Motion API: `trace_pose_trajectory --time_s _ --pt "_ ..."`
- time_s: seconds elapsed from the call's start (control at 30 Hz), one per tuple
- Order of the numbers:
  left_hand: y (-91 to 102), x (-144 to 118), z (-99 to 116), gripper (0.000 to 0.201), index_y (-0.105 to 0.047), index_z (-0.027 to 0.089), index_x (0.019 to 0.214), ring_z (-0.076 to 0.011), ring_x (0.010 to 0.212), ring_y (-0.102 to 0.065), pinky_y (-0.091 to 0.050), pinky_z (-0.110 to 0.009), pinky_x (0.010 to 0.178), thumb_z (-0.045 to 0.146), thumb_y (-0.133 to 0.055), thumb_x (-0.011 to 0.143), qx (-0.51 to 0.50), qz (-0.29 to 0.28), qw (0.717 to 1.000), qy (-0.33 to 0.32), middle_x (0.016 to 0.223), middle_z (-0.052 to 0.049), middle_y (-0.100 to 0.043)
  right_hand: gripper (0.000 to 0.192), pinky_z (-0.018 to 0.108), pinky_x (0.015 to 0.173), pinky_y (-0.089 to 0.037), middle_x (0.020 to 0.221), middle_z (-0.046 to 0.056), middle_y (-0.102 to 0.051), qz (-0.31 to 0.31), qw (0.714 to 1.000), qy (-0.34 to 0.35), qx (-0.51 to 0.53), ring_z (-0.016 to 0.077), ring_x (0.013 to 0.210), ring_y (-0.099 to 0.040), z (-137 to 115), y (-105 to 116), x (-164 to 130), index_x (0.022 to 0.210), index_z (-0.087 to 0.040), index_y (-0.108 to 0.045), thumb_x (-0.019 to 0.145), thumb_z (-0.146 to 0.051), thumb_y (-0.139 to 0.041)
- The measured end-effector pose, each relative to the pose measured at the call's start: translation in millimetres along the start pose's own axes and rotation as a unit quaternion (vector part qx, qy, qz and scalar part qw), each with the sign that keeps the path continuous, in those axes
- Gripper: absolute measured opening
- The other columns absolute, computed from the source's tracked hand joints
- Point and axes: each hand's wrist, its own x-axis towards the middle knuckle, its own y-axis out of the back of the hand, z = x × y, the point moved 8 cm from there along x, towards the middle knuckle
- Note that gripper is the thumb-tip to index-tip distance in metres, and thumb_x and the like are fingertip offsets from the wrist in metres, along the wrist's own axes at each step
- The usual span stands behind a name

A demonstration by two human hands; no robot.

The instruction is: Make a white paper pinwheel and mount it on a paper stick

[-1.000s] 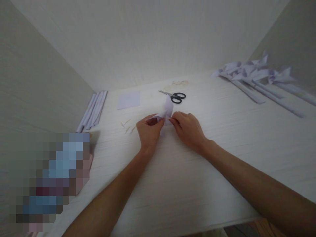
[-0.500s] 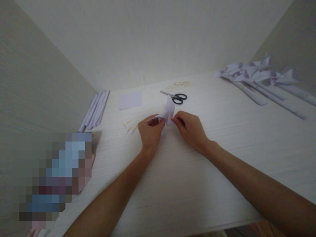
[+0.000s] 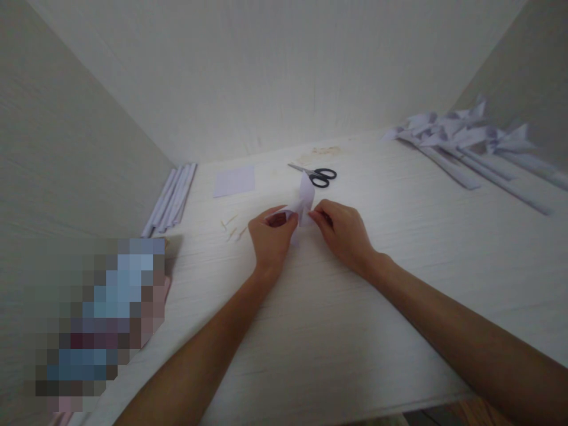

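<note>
Between my two hands is a folded white paper pinwheel point(image 3: 306, 190), one blade standing up and others curled inward. My left hand point(image 3: 273, 234) pinches it from the left, thumb and fingers closed on the curled paper. My right hand point(image 3: 344, 228) is closed in a pinch just right of the pinwheel's middle. Whatever sits between its fingertips is too small to make out. Several short thin wooden sticks point(image 3: 232, 228) lie left of my left hand. Behind the pinwheel rests a pair of black-handled scissors point(image 3: 323, 176), partly overlapped by the upright blade.
A flat paper square point(image 3: 234, 181) lies behind the small sticks. Several rolled paper tubes point(image 3: 173, 198) are at the left wall. Finished paper pinwheels on tubes point(image 3: 461, 139) are piled at the far right. Small scraps point(image 3: 326, 151) lie near the back wall. A pixelated object point(image 3: 110, 307) stands front left.
The pinwheel's upright blade has turned and curled slightly. My left hand has shifted a touch to the right; my right hand stays almost in place.
</note>
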Motion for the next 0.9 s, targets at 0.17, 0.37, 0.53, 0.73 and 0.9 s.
trace_pose_trajectory --time_s 0.17,0.37,0.53,0.73,0.9 --pt "-1.3 -0.1 1.1 0.015 -0.066 0.014 0.068 -0.0118 0.055 -0.059 -0.045 -0.02 0.05 0.017 -0.061 0.054 -0.003 -0.008 1.0 -0.002 0.062 -0.002 -0.065 0.024 0.024 0.05 -0.025 0.059 0.0 -0.051 0.004 1.0 -0.006 -0.014 0.0109 0.051 -0.04 0.9 -0.7 0.3 0.066 -0.017 -0.05 0.082 -0.029 -0.039" --pt "-2.0 0.6 -0.6 0.014 -0.066 0.014 0.067 -0.0122 0.057 -0.059 -0.045 -0.02 0.051 0.017 -0.061 0.055 -0.007 -0.016 1.0 -0.005 0.063 -0.002 -0.065 0.024 0.023 0.051 -0.026 0.059 0.0 -0.05 0.01 1.0 0.011 -0.024 0.0105 0.052 -0.04 -2.8 -1.3 -0.3 0.063 -0.017 -0.048 0.082 -0.028 -0.04" --pt "-1.5 0.5 1.1 0.013 -0.066 0.013 0.067 -0.012 0.056 -0.059 -0.045 -0.02 0.051 0.017 -0.06 0.055 0.001 -0.008 1.0 -0.014 0.061 -0.002 -0.065 0.019 0.023 0.053 -0.028 0.062 0.001 -0.05 0.02 0.998 0.054 -0.016 0.0107 0.056 -0.04 -11.3 -0.6 -1.8 0.063 -0.017 -0.047 0.081 -0.023 -0.042" --pt "-0.2 0.3 4.4 0.013 -0.066 0.013 0.066 -0.012 0.057 -0.059 -0.046 -0.02 0.052 0.016 -0.061 0.054 0.004 0.001 1.0 -0.021 0.061 -0.002 -0.065 0.024 0.023 0.051 -0.026 0.059 0.001 -0.051 -0.002 0.999 0.037 -0.034 0.0102 0.052 -0.04 -9.2 -4.6 -2.4 0.061 -0.016 -0.047 0.083 -0.026 -0.04" --pt "-1.0 -0.6 6.2 0.014 -0.066 0.013 0.068 -0.0117 0.057 -0.06 -0.047 -0.02 0.053 0.015 -0.061 0.055 0.008 -0.004 1.0 -0.023 0.063 -0.002 -0.066 0.029 0.024 0.05 -0.024 0.059 0.002 -0.052 -0.005 0.997 0.036 -0.073 0.0108 0.051 -0.041 -10.3 -6.0 -0.5 0.065 -0.015 -0.048 0.086 -0.028 -0.033"
